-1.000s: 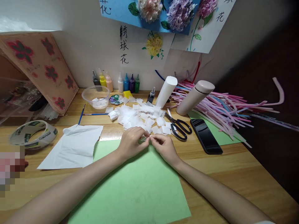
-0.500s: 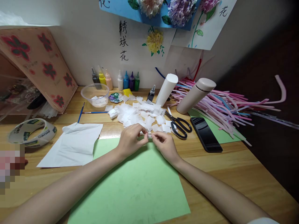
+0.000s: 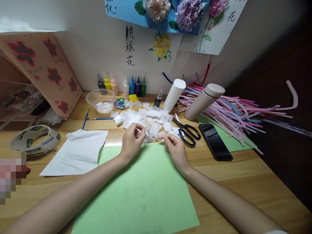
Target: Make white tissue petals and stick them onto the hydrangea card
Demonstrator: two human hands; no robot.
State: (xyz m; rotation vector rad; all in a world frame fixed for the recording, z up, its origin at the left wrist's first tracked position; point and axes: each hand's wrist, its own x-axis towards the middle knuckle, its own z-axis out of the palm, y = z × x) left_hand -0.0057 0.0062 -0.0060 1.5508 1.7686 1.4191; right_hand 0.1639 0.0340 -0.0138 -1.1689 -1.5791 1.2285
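Observation:
My left hand [image 3: 131, 143] is closed in a pinch over the near left side of a heap of small white tissue paper squares [image 3: 136, 118]. Whitish paper shows by its fingertips, but I cannot tell whether it is held or lies behind. Apart from it, my right hand [image 3: 175, 149] pinches thumb and forefinger together at the heap's near right edge; what is between them is too small to make out. A light green paper sheet [image 3: 136, 188] lies flat beneath both wrists. Black-handled scissors [image 3: 187, 131] rest just beyond my right hand.
A white sheet [image 3: 75, 152], a tape roll [image 3: 36, 139] and a clear bowl [image 3: 100, 100] are left. Paint bottles [image 3: 131, 87] line the wall. Rightward stand a white bottle [image 3: 174, 96] and a beige flask [image 3: 204, 100], near a phone [image 3: 215, 142] and pink pipe cleaners [image 3: 234, 113].
My hands, earlier together at a small white piece of paper, have moved apart: the left one leftward, the right one slightly rightward. The whole view has shifted a little.

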